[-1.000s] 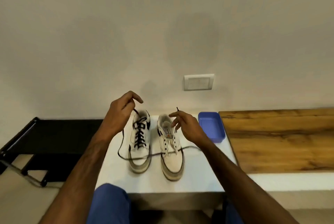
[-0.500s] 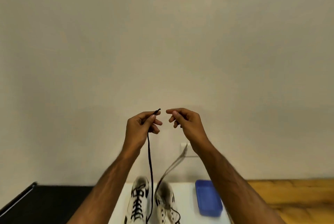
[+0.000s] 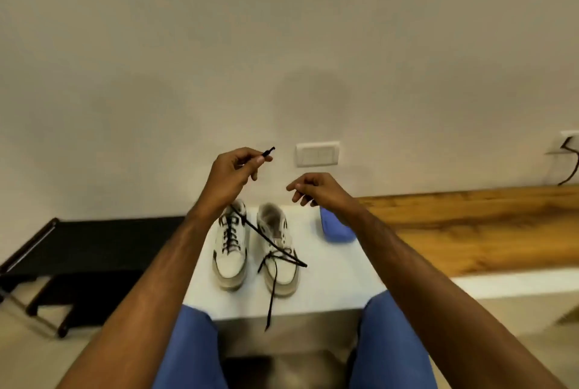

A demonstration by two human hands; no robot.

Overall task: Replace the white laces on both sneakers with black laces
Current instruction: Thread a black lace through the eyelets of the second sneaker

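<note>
Two white sneakers stand side by side on a white table (image 3: 329, 294). The left sneaker (image 3: 231, 247) is laced in black. The right sneaker (image 3: 279, 250) has a black lace (image 3: 272, 282) through its lowest eyelets; one end hangs over the table's front edge. My left hand (image 3: 233, 174), raised above the shoes, pinches the other end of that lace, whose tip sticks out to the right. My right hand (image 3: 313, 189) hovers to the right with fingers loosely curled and nothing in it.
A blue tray (image 3: 336, 230) sits at the table's back right, partly behind my right forearm. A wooden bench top (image 3: 485, 225) extends to the right. A black folding stand (image 3: 87, 247) is on the left. A wall switch plate (image 3: 318, 154) is behind.
The camera has tilted back down and both hands have lowered. My right hand has let go of its lace end, which now lies over the table's front edge. The left hand keeps its end.
</note>
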